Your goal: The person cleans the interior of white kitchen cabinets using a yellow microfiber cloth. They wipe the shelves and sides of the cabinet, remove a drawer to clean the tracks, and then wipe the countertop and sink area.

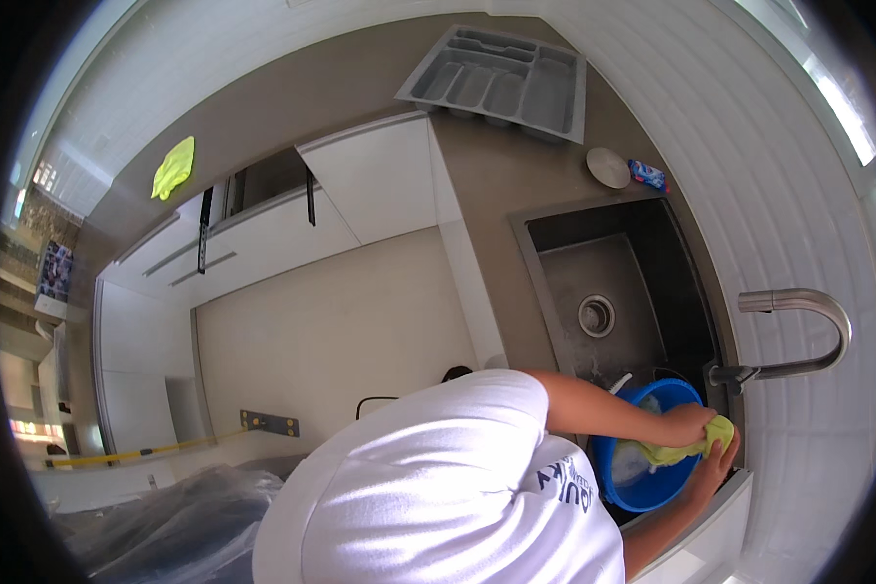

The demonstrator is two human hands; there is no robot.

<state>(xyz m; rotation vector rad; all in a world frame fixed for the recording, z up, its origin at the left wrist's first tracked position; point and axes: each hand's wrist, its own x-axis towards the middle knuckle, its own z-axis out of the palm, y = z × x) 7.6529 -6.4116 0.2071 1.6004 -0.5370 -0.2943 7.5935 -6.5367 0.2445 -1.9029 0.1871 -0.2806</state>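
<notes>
A blue bucket [670, 393] with soapy water and white suds [630, 463] stands at the near end of the dark sink [606, 263]. Over it, my left hand [688, 425] grips a wet yellow-green cloth [670, 454], which is bunched up and hangs partly into the bucket. My right hand [719, 458] holds the other end of the same cloth, just past the bucket's rim. The two hands are close together. A white-bristled brush [620, 383] leans by the bucket's edge; its lower part is hidden.
A curved metal faucet [810, 299] rises beside the sink. On the brown countertop [482, 175] are a grey cutlery tray [496, 84], a small round dish [608, 168] and a blue packet [647, 175]. Another yellow-green cloth [174, 168] lies farther off. A yellow-handled flat mop [270, 423] stands behind.
</notes>
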